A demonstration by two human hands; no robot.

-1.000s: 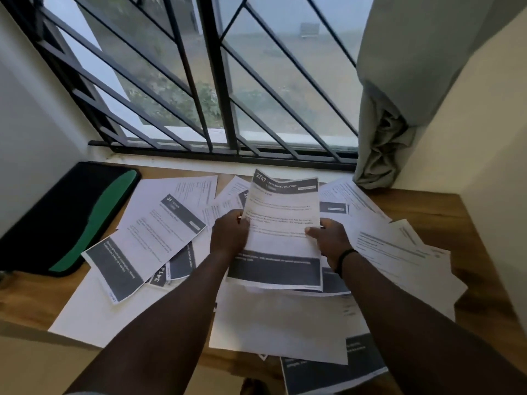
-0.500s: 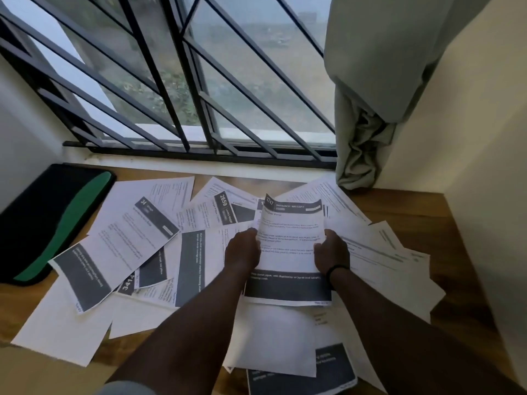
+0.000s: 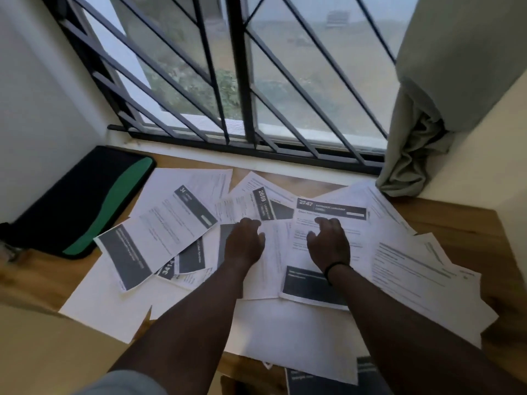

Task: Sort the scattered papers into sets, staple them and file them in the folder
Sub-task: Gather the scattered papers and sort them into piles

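head view: early days yet. loose papers (image 3: pixel 299 326) spread across the wooden desk (image 3: pixel 467 232), overlapping at all angles, some face up with dark bands, some blank side up. no tidy sets visible, no stapled corners visible, no stapler in sight. left hand (image 3: pixel 245 243) lying palm down on the sheets near the middle, fingers loosely bent, gripping nothing. right hand (image 3: pixel 328 246) resting likewise on the sheet headed 2747 (image 3: pixel 330 209), fingers relaxed, pinching nothing. black and green folder (image 3: pixel 85 206) lying flat at the far left of the desk by the wall, just beside the pile, apparently with nothing filed. judging from this: sorting barely begun; grouping, stapling and filing all left.
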